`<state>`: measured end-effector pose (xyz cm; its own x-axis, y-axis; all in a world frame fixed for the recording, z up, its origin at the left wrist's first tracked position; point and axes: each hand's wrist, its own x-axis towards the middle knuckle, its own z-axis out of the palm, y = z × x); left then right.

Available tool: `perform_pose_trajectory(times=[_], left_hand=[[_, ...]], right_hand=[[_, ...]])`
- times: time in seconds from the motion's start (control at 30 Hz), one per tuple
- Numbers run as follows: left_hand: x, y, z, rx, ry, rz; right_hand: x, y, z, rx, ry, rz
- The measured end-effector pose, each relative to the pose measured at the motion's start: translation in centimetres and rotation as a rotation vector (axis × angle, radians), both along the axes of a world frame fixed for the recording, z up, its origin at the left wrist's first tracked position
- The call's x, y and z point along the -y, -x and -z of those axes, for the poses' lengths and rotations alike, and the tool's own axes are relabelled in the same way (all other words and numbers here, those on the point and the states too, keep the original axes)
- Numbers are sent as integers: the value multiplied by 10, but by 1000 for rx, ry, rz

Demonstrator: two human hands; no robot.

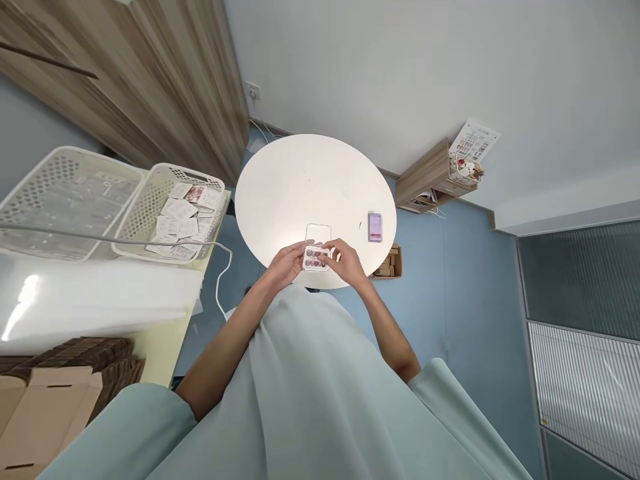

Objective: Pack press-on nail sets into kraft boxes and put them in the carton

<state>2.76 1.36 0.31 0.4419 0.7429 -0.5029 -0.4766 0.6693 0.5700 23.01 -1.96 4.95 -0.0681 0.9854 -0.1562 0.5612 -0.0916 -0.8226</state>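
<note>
Small case (315,269) held at counter's (310,180) near edge, left side clasped by left grip (289,265); whether anything is pinched by right grip (346,262), at right side, cannot be told. Probably light, stiff, slippery; best held by side rims.

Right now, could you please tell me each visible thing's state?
Small case: open, holding round items, clear lid tipped back.
Left hand: gripping the case's left side.
Right hand: over the case's right side, grip unclear.
Phone: flat on the table, apparently lit.
Card basket: uncovered, holding loose cards.
Other basket: uncovered, holding clear plastic pieces.
Floor box: open-topped, partly hidden.
</note>
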Motion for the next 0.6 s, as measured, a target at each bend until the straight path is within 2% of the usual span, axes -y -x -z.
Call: perform_pose_trajectory(times=[0.23,0.43,0.5,0.6], left_hand=[[4,-13,-14,0,-23,30],[7,-11,-18,-10,-11,9],[8,-10,-19,-13,0,-3],[10,-7,-20,-3,15,-5]], right_hand=[[8,-16,-10,195,-31,-33],[13,-12,-10,257,-45,-49],[11,-12,-10,198,-64,5],[1,-15,-7,64,-85,195]])
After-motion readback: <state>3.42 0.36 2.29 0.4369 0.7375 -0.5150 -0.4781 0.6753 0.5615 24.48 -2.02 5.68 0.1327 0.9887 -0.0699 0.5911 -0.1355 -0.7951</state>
